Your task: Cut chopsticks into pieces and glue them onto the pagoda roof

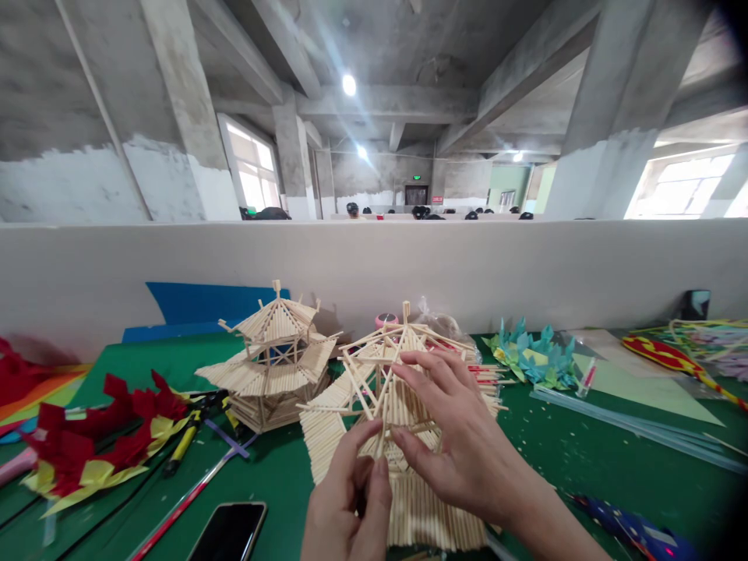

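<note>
While a finished stick pagoda (272, 354) stands behind on the green table (584, 460), I judge my half-built stick pagoda (386, 405) far from done: roof frame open, sticks loose. My left hand (351, 502) pinches one stick at its front; my right hand (456, 436) rests spread over the frame.

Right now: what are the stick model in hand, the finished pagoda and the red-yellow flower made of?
Stick model: thin pale sticks, likely bamboo or wood, bare and matte; the right hand rests on it, the left hand pinches a stick.
Finished pagoda: same pale sticks.
Red-yellow flower: folded paper, by its creases.
</note>
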Demonstrator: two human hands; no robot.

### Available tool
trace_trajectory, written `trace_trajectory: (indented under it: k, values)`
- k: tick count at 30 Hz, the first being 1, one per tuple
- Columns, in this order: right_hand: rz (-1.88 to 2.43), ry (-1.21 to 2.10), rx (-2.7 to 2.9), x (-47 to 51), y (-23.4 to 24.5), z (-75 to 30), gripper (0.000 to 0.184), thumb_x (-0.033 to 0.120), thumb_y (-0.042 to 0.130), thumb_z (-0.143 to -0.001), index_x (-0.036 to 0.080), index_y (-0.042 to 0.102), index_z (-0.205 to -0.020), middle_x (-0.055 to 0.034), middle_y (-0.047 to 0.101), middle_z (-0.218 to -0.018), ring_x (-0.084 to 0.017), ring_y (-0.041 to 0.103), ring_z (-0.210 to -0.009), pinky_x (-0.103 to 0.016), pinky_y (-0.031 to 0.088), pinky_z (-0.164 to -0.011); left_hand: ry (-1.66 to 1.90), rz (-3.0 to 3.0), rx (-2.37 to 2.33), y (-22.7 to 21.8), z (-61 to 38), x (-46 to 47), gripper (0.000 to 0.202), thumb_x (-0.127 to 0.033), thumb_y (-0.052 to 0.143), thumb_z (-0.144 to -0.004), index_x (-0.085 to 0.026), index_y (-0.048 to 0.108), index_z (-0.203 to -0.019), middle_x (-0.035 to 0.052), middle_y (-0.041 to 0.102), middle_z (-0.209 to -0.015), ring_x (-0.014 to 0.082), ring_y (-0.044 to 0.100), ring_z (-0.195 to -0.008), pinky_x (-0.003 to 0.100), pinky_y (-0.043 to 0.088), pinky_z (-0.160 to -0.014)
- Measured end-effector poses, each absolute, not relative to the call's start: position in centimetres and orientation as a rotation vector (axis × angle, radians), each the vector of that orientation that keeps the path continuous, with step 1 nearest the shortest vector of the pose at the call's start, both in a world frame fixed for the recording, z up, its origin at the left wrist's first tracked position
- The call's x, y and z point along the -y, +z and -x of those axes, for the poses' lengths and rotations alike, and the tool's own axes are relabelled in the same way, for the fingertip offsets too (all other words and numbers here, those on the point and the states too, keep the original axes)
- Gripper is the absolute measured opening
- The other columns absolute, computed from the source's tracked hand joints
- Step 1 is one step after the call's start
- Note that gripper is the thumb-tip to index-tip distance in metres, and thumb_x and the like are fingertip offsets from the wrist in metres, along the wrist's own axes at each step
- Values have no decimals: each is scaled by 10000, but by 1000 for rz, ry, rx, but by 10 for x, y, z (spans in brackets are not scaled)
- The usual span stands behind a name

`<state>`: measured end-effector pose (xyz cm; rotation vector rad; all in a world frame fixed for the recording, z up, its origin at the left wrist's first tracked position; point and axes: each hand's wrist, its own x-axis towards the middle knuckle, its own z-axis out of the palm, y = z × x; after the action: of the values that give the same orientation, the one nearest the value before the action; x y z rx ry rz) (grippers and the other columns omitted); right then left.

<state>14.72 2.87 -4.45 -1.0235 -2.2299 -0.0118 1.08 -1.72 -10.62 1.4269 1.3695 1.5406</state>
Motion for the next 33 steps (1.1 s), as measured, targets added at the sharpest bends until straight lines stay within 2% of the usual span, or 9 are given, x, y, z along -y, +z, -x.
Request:
trace_trajectory:
  k: [10, 33]
  values:
    - [1026, -22, 2233, -29, -46, -148, 505, 309, 516, -747, 208, 404, -1229, -49, 391, -1264, -228, 265, -1183, -405, 257, -997, 1567, -1401, -1384, -107, -14, 18, 387, -482, 470, -775, -203, 504, -1041, -59, 416, -493, 86, 335, -417, 171, 267, -377]
    - [1019, -19, 2223, -28, -45, -147, 478, 292, 530, -740, 213, 436, -1202, -56, 410, -1260, -239, 290, -1181, -424, 286, -982, 1564, -1545, -1401, -110, -8, 17, 308, -381, 456, -810, -205, 496, -1060, -83, 305, -491, 85, 251, -433, 170, 213, -384]
